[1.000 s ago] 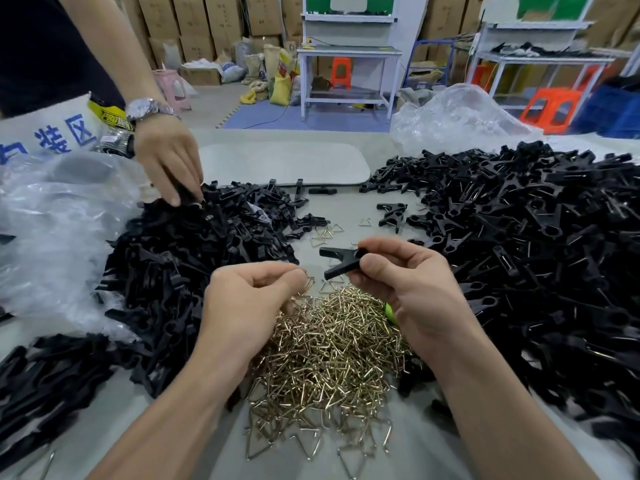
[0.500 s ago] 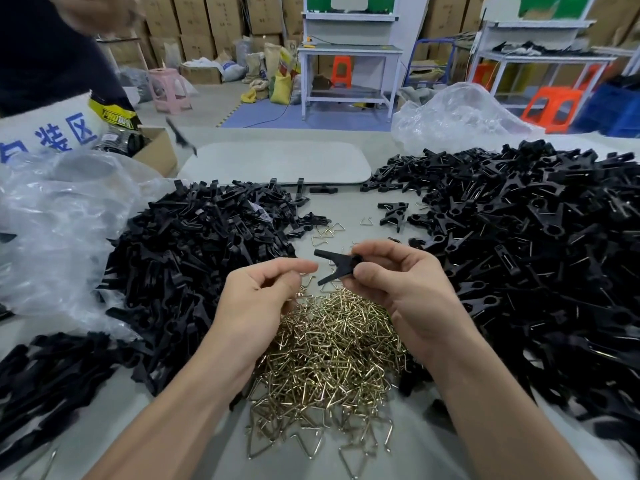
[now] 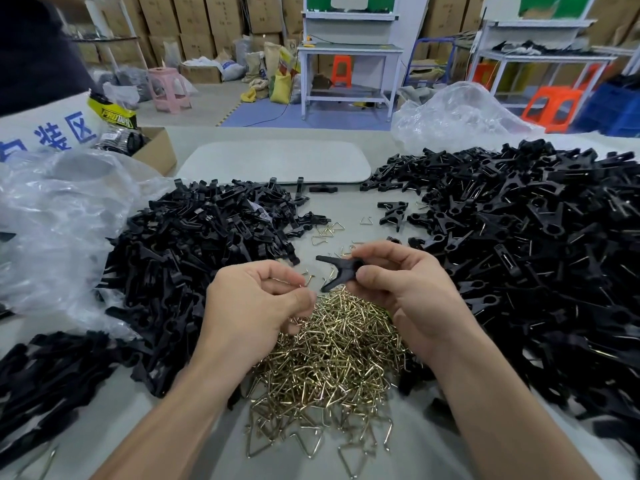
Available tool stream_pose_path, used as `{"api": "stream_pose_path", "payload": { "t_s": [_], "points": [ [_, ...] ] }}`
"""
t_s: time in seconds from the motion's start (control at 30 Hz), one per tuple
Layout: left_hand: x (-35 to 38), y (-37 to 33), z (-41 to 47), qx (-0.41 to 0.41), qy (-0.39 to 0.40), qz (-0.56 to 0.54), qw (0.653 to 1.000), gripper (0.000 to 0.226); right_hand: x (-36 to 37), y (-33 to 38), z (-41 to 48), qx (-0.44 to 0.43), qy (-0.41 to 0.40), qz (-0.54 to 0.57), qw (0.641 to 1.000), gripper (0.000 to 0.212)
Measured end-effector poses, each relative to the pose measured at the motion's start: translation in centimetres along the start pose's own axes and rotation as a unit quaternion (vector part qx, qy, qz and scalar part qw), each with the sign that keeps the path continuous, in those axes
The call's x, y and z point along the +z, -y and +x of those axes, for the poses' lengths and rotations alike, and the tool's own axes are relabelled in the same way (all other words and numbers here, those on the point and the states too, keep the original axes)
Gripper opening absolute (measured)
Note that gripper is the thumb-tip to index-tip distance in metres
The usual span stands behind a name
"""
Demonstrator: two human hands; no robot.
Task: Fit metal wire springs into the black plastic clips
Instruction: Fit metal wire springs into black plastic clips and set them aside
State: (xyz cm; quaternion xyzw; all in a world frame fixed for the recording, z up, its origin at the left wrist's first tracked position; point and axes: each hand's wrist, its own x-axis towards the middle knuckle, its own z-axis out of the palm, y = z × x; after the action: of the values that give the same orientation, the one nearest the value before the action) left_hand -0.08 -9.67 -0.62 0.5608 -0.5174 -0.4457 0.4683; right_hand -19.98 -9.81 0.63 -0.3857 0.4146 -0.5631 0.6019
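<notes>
Bare left hand [image 3: 256, 303], right hand [image 3: 412, 292], forearms [image 3: 166, 410].

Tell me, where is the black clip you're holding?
In the head view's middle, the right hand pinches the clip just above the pile of springs, facing the left hand, which pinches a spring.

spring [image 3: 309, 279] mostly hidden, right pile [image 3: 554, 254] cropped

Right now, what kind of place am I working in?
Probably a small factory's assembly floor: heaps of black clips and a pile of wire springs cover the table, cardboard boxes are stacked along the back wall, and white workbenches stand behind.
</notes>
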Motion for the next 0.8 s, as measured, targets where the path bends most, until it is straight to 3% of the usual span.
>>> {"api": "stream_pose_path", "payload": {
  "t_s": [0.13, 0.33, 0.47, 0.67, 0.8],
  "points": [
    [0.05, 0.08, -0.4, 0.008, -0.016, 0.084, 0.996, 0.015, -0.29, -0.19, 0.36, -0.004, -0.01, 0.016, 1.0, 0.038],
    [-0.06, 0.17, 0.1, 0.013, 0.007, 0.034, 0.999, 0.018, -0.48, -0.29, 0.45, -0.01, -0.012, 0.024, 1.0, 0.036],
    [0.0, 0.06, 0.25, -0.002, 0.042, -0.004, 0.999, 0.035, -0.48, -0.13, 0.39, -0.011, -0.015, 0.034, 0.999, 0.038],
    [-0.33, 0.57, 0.46, 0.021, -0.006, 0.063, 0.998, 0.019, -0.35, 0.03, 0.25, -0.012, -0.017, 0.034, 0.999, 0.036],
    [-0.34, 0.0, 0.28, 0.001, 0.002, 0.002, 1.0, 0.008, -0.45, 0.22, 0.07, -0.014, 0.006, 0.015, 1.0, 0.039]
  ]
}}
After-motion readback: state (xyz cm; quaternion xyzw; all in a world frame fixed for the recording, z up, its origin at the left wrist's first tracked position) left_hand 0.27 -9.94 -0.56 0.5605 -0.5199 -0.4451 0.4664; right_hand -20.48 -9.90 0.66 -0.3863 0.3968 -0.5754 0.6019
